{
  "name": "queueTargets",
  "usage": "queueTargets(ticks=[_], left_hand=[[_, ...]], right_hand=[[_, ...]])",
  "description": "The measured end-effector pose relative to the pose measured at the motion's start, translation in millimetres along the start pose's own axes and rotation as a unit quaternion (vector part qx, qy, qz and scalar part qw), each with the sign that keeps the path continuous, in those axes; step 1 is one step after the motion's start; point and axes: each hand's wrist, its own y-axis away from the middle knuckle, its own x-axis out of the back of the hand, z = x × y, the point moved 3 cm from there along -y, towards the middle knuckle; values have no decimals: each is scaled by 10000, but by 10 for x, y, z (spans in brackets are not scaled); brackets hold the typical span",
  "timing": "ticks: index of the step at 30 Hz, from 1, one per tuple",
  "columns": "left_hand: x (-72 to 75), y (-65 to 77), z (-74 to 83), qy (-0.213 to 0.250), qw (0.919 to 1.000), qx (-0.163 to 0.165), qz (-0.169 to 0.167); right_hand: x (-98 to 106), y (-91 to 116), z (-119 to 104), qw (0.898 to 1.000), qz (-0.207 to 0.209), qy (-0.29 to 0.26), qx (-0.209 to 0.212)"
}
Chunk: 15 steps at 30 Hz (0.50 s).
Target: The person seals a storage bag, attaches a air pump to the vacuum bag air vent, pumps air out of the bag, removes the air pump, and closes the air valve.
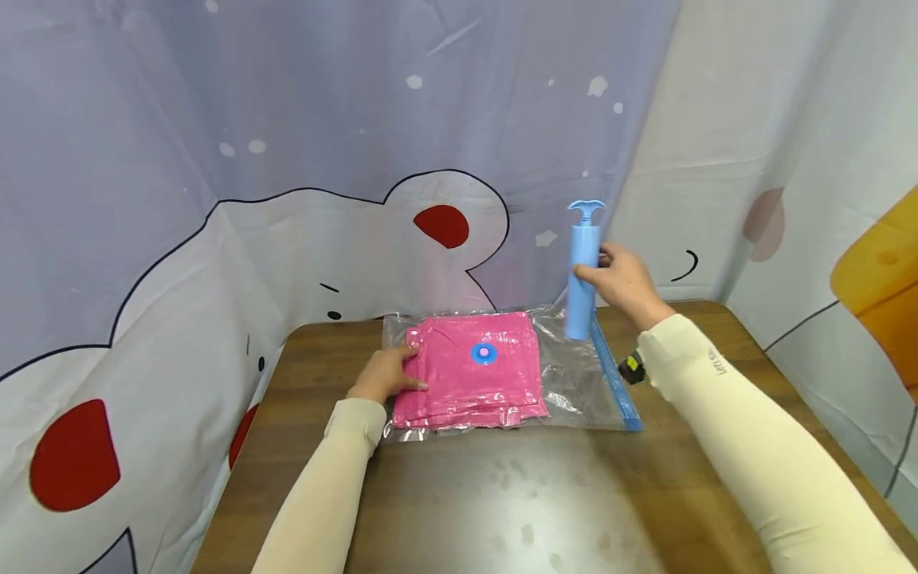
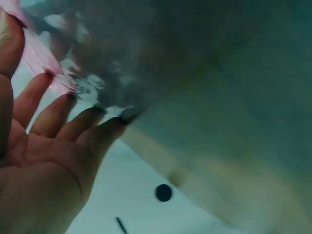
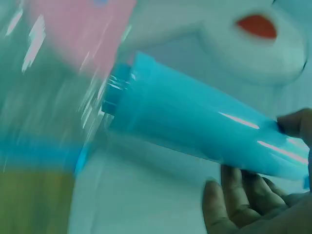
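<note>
My right hand (image 1: 625,283) holds a light blue hand pump (image 1: 582,275) by its barrel, thumb on the near side. The pump stands nearly upright over the right part of a clear vacuum storage bag (image 1: 574,383), its T-shaped handle at the top. Its narrower nozzle end (image 3: 115,88) shows in the right wrist view, pointing toward the bag. Inside the bag lies folded pink fabric (image 1: 466,391), with a round blue valve (image 1: 484,353) above it. At the bag's left edge, my left hand (image 1: 383,375) touches the plastic, its fingers (image 2: 53,114) extended and spread.
The bag lies flat on a brown wooden table (image 1: 502,494), near its back edge. A blue seal strip (image 1: 615,379) runs along the bag's right side. Behind and beside the table hangs a printed curtain (image 1: 344,119).
</note>
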Motion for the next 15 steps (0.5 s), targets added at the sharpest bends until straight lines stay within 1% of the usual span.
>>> queueTargets(ticks=[1, 2, 4, 5, 7, 8, 10, 12, 15], left_hand=[[-22, -26, 18, -41, 10000, -65, 23], [-57, -61, -11, -116, 9999, -97, 54], [-87, -80, -66, -267, 9995, -105, 95], [-82, -72, -95, -332, 9994, -38, 102], [-42, -12, -155, -371, 9991, 107, 154], [-7, 37, -166, -374, 9989, 235, 172], [64, 105, -205, -402, 9983, 322, 281], [185, 225, -93, -388, 9981, 406, 254], [354, 395, 159, -386, 9979, 485, 183]], right_hand=[[176, 6, 147, 9994, -18, 325, -114], [323, 7, 304, 9977, -95, 628, -249], [545, 13, 635, 9906, -320, 1220, -526], [621, 16, 801, 9858, -477, 1465, -671], [702, 20, 1112, 9761, -785, 1813, -905], [720, 25, 1249, 9723, -926, 1888, -1025], [722, 34, 1485, 9655, -1130, 1999, -1230], [717, 58, 1668, 9601, -1234, 2066, -1428], [703, 86, 1854, 9522, -1347, 2279, -1525]])
